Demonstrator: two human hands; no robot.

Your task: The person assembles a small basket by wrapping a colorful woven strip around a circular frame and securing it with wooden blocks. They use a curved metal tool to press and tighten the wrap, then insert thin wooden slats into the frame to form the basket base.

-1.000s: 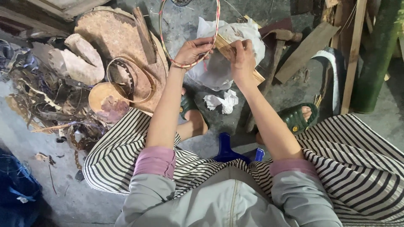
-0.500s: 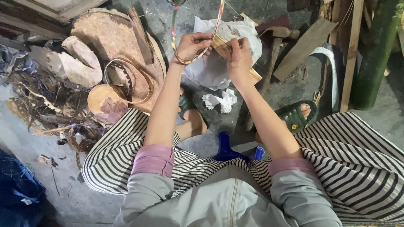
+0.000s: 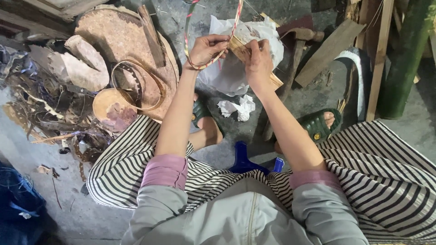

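Note:
My left hand (image 3: 207, 49) pinches a thin hoop wrapped in red, green and pale strip (image 3: 188, 27), which curves up and out of the top of the view. My right hand (image 3: 258, 59) grips a flat bundle of pale bamboo strips (image 3: 239, 45) held against the hoop. Both hands meet above a crumpled white plastic bag (image 3: 229, 75) on the floor. My arms reach forward over a striped skirt (image 3: 372, 168).
A round woven tray (image 3: 113, 31) and a coiled brown strip ring (image 3: 136, 84) lie at the left beside a pile of scraps (image 3: 41, 109). A hammer (image 3: 295, 50), wooden boards (image 3: 329, 50) and a green bamboo pole (image 3: 404, 59) lie at the right. A blue stool (image 3: 245, 159) is under me.
The hoop has turned from a broad loop to a narrower, more upright one. Both hands have shifted slightly together, staying on the hoop and the strips.

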